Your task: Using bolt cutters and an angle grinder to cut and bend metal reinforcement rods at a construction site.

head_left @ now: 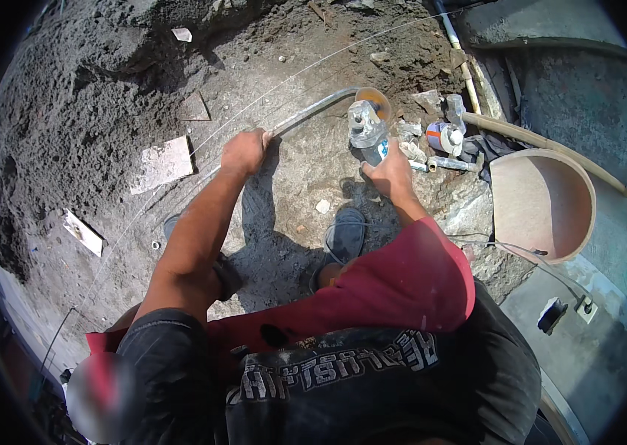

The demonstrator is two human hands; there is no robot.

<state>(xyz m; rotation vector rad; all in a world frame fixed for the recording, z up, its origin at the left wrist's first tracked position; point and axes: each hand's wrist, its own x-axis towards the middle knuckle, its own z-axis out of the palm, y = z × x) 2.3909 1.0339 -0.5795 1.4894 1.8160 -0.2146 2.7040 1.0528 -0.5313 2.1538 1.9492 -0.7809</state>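
A: What step is judged to be in hand?

B: Cutting or grinding of the grey pipe (312, 113) is inferred; it is gripped in the left hand (245, 152), and its far end is presented at the orange disc (377, 98), ahead of the right hand (391, 178); whether contact is made cannot be told.

A: How is the right hand engaged?

B: The body of the angle grinder (366, 124) is clasped in it; whether the disc is spinning cannot be told.

A: What is called for next?

B: A firm hold on the pipe, judged essential; steady disc alignment is also needed.
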